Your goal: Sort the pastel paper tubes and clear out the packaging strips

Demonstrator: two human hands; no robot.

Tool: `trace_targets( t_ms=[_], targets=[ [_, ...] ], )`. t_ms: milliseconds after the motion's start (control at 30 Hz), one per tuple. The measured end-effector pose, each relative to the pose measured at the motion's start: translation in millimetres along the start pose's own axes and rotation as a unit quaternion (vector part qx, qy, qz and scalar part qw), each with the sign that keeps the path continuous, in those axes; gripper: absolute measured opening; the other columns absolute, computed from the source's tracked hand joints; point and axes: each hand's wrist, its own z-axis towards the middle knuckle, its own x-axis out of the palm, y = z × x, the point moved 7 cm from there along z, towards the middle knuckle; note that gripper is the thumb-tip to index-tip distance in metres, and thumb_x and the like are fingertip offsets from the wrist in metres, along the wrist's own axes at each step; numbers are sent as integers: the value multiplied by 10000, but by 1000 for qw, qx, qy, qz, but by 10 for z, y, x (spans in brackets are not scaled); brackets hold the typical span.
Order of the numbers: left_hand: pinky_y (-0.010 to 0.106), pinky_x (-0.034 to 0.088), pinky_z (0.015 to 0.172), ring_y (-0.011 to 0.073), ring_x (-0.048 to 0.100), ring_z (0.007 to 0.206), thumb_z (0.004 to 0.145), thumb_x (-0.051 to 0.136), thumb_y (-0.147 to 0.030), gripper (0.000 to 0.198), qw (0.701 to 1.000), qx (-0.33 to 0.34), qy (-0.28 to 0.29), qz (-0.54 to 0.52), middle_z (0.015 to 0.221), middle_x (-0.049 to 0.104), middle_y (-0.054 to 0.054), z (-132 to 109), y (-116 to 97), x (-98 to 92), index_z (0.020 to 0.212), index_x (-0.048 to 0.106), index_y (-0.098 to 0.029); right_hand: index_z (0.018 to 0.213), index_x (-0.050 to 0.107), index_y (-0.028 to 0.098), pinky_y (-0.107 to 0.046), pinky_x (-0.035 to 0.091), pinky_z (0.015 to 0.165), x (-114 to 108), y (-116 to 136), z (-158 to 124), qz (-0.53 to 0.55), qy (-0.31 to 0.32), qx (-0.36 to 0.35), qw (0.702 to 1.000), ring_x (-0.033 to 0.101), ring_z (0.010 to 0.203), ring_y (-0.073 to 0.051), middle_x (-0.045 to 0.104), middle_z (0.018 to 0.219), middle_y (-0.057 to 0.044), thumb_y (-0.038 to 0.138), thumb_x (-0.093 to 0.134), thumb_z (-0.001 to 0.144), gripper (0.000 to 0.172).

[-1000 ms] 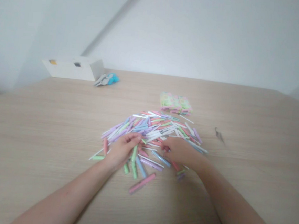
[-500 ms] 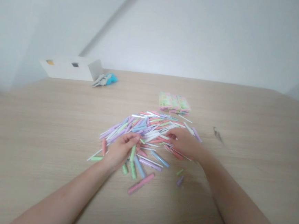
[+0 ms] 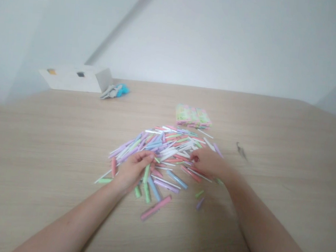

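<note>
Working two-handed over a bench point(image 3: 284, 158), a person bends to a loose heap point(image 3: 155, 144) of pastel tubes and white sticks point(image 3: 167, 154) spread before them. The left hand point(image 3: 134, 170), at the heap's near left side, has its fingers pinched narrow on what appears to be a small light-green piece point(image 3: 156, 160); whether the green tube point(image 3: 146, 173) just below is gripped too or merely lies there, one cannot tell. At the right side, the right hand point(image 3: 208, 162) dips to the pieces, fingers curled inward, their catch, if any, hidden by the hand and blur.

The step in hand looks to be picking through the heap piece by piece. The next move would seem to call for a fine pinch from the right fingers, drawing one slim piece free of its crossed neighbors while the left keeps its hold.

A pink tube point(image 3: 156, 207) lies nearest the person; a short green piece point(image 3: 199, 193) and a purple one point(image 3: 200, 203) lie apart to its right. Behind the heap stand printed packs point(image 3: 193, 116) in green and pink, their contents unseen. At back left, a white box point(image 3: 72, 81) shows yellow and dark patches at two cutouts, its inside out of sight.
</note>
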Motion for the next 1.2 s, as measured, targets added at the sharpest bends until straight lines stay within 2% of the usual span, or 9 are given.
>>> trace_targets(
  t_ms=[200,300,400,500,600,767,867,1000,1200],
  targets=[
    [229,466,491,145,628,471,754,716,-329,227,1000,1,3,2,533,575,-38,2,-3,3,793,582,-150,779,715,174,-242,376,632,90,169,-8,19,-11,-30,999,617,756,-166,715,812,-52,142,540,769,178],
    [227,467,495,145,632,481,757,712,-334,226,1000,0,6,3,541,577,-35,8,6,-1,779,583,-150,767,706,170,-245,367,620,64,179,3,19,-26,-31,999,606,742,-166,709,798,-51,178,517,814,195],
    [220,460,491,142,631,482,765,706,-331,220,1000,0,7,5,539,574,-34,8,16,-8,781,582,-150,806,720,168,-245,379,649,-68,71,17,15,-65,-5,998,607,743,-165,714,798,-50,152,497,814,224],
    [222,470,500,143,632,489,760,712,-323,219,1000,-2,6,0,540,573,-35,0,19,-8,800,586,-149,894,737,159,-249,401,713,-241,-115,12,11,-105,37,994,630,812,-178,731,888,-68,120,479,809,274],
    [219,478,515,142,639,504,756,717,-318,218,1000,-5,8,-6,542,574,-34,-5,15,4,788,583,-149,913,749,146,-260,411,734,-286,-260,9,-8,-88,62,994,642,850,-203,736,920,-90,108,491,795,287],
    [203,461,504,148,650,517,744,727,-324,229,1000,-9,-4,1,531,573,-31,-5,6,4,795,599,-141,855,757,161,-250,422,687,-137,-304,39,-9,-51,61,997,649,789,-194,740,845,-77,183,566,798,201],
    [213,477,517,154,654,524,740,729,-327,231,1000,-15,-7,3,531,572,-34,-7,9,2,791,600,-142,913,742,167,-250,424,720,-47,-269,79,-11,-58,50,997,637,831,-185,730,917,-80,183,544,817,220],
    [213,482,523,151,654,524,742,727,-336,234,1000,-12,-8,8,528,573,-31,-8,6,1,792,612,-138,908,723,160,-262,418,743,47,-217,137,-15,-72,29,997,619,830,-185,714,903,-83,191,519,834,219],
    [214,475,510,152,649,516,734,733,-334,235,1000,-12,-15,12,522,572,-30,-10,0,3,795,624,-135,953,706,141,-286,387,859,123,-155,198,-17,-90,0,996,592,955,-196,700,978,-100,155,488,850,241]
  ],
)
